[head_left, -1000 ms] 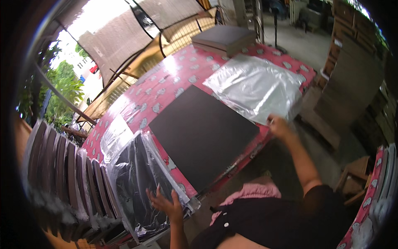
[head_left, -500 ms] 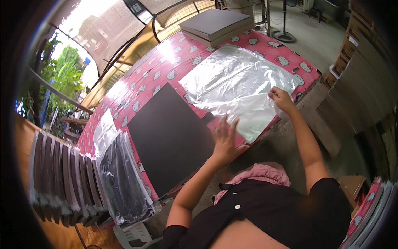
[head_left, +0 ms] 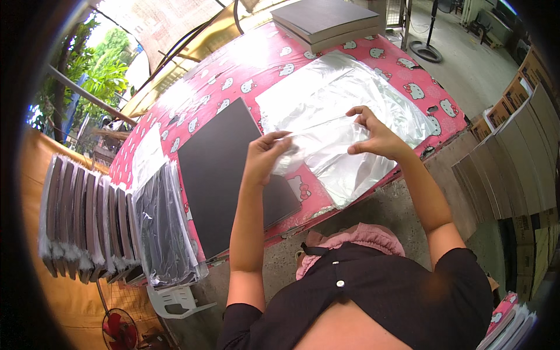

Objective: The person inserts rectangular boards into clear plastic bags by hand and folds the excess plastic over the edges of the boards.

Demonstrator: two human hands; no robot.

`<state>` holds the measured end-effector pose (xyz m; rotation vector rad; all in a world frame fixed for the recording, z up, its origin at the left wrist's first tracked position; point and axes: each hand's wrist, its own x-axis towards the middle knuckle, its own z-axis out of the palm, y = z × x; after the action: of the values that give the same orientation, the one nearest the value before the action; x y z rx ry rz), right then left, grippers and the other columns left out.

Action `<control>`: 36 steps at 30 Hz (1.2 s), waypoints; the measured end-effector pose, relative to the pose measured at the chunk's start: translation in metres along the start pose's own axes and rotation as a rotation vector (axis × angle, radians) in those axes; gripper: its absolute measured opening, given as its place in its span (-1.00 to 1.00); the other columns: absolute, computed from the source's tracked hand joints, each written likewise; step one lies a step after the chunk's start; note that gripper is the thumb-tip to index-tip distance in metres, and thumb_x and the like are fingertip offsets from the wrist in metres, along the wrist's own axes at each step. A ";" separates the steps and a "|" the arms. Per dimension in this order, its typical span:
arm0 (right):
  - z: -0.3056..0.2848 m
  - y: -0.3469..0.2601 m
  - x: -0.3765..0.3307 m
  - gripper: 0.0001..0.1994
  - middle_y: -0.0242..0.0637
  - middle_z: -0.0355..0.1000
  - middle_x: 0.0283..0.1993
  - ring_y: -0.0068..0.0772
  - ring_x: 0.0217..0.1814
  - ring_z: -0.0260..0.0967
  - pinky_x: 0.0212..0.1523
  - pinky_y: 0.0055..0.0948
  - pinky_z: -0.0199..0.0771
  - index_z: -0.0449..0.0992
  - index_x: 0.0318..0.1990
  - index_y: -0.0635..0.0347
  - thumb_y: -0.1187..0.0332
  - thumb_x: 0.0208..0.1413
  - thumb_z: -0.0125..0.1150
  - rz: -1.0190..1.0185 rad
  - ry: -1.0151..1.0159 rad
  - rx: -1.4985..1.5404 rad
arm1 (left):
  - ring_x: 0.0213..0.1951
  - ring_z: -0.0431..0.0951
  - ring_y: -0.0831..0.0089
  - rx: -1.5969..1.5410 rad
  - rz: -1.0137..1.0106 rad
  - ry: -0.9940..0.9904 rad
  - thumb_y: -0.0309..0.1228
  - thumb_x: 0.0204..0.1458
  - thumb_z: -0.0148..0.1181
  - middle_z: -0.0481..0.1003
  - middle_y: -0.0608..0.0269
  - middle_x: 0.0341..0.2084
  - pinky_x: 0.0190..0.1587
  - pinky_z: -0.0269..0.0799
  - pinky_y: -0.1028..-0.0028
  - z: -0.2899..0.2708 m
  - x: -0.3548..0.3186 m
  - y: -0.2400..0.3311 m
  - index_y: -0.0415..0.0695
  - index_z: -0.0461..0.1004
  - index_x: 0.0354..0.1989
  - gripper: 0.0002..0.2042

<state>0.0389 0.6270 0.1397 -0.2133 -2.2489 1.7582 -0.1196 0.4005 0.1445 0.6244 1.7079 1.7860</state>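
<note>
My left hand [head_left: 267, 157] is closed on the edge of a thin clear plastic bag [head_left: 286, 162], lifted above the table. It hovers over the right edge of a large flat black board [head_left: 216, 175]. My right hand [head_left: 376, 139] is curved, its thumb and fingers apart, just right of the lifted plastic and above a pile of clear plastic bags [head_left: 326, 93]. Whether any film touches its fingertips is hard to make out.
The table has a pink patterned cover [head_left: 207, 96]. Black-topped thick slabs [head_left: 326, 23] are stacked at its far end. Several plastic-wrapped dark boards [head_left: 87, 216] stand upright at left, beside a white plastic chair [head_left: 175, 300]. Cardboard sheets [head_left: 507, 163] lean at right.
My left hand has moved left and up from beside the board, and now grips plastic. My right hand has shifted left and its fingers have spread. The view has tilted slightly.
</note>
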 end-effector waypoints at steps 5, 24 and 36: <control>-0.009 -0.008 0.004 -0.90 -0.44 0.36 -0.43 -0.71 -0.38 0.24 -0.34 -0.68 0.23 0.41 -0.41 0.30 0.60 -0.15 0.05 -0.099 0.228 0.218 | 0.13 0.08 0.19 -0.738 0.396 -0.276 -0.27 -0.28 0.31 -0.03 0.04 0.16 0.10 -0.06 0.04 -0.016 -0.007 0.013 0.02 -0.21 0.21 -0.10; 0.006 -0.012 0.004 -0.88 -0.53 0.28 -0.62 -0.78 -0.55 0.10 -0.51 -0.70 0.13 0.49 -0.40 0.30 0.42 -0.05 0.13 -0.224 0.434 0.043 | -0.16 0.42 0.30 -0.641 0.064 0.079 -0.37 0.06 -0.08 0.36 0.07 -0.18 -0.13 0.40 0.31 0.017 -0.019 0.011 -0.33 0.24 -0.10 -0.70; -0.129 0.076 -0.014 -0.78 -0.24 0.37 -0.49 -0.39 -0.45 0.31 -0.43 -0.42 0.35 0.40 -0.20 0.29 0.40 -0.01 0.04 0.281 0.897 -0.406 | -0.27 0.42 0.31 -0.913 0.264 -0.141 -0.16 0.05 -0.20 0.41 0.09 -0.35 -0.19 0.37 0.25 -0.189 -0.093 -0.043 -0.18 0.36 -0.22 -0.65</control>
<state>0.0873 0.7614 0.0930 -1.1784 -1.8746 0.9440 -0.1785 0.2000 0.0939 0.5418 0.5903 2.3571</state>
